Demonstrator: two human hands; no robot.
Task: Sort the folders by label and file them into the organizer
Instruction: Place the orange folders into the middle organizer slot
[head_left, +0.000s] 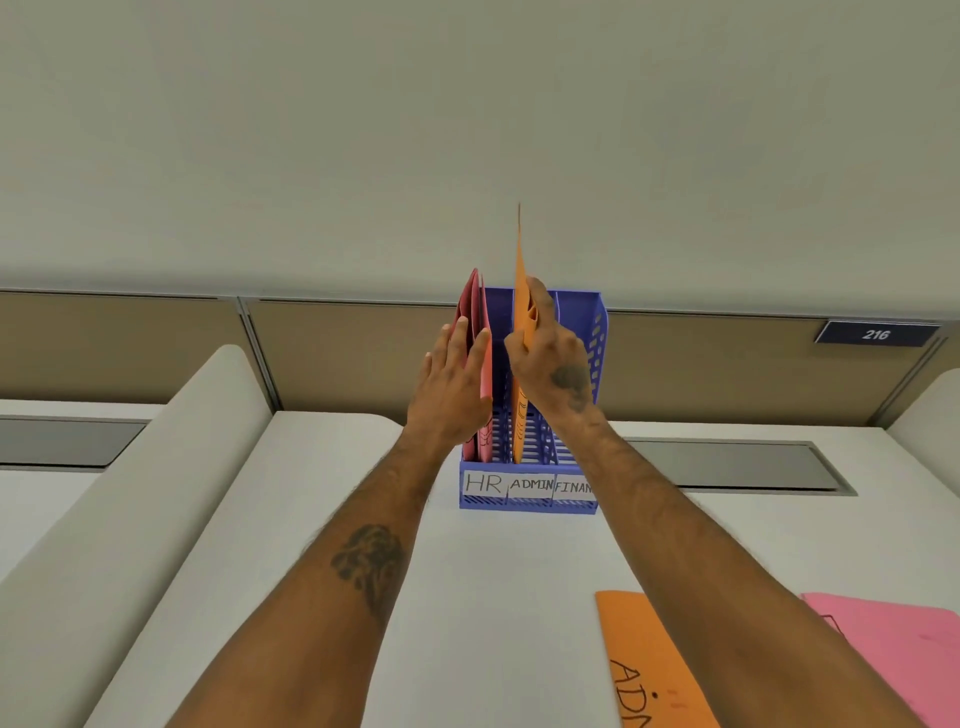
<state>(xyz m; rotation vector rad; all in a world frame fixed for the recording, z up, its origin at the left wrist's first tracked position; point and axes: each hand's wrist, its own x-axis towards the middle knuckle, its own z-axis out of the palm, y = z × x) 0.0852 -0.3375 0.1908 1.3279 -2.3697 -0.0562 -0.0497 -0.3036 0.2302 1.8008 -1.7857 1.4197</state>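
A blue three-slot organizer (579, 312) stands on the white desk, its front labelled HR, ADMIN and FINAN. Red-pink folders (485, 374) stand upright in the HR slot. My left hand (449, 384) lies flat against their left side, fingers apart. My right hand (550, 358) grips an orange folder (519, 291), held upright with its lower edge down in the middle ADMIN slot. The right slot looks empty. Another orange folder (649, 660) marked "AD" lies flat at the bottom right, beside a pink folder (893, 649).
A tan partition wall (353, 353) runs behind the desk with a "216" plate (877, 334). A curved white divider (171, 467) rises on the left. Grey cable hatches (727, 465) are set into the desk.
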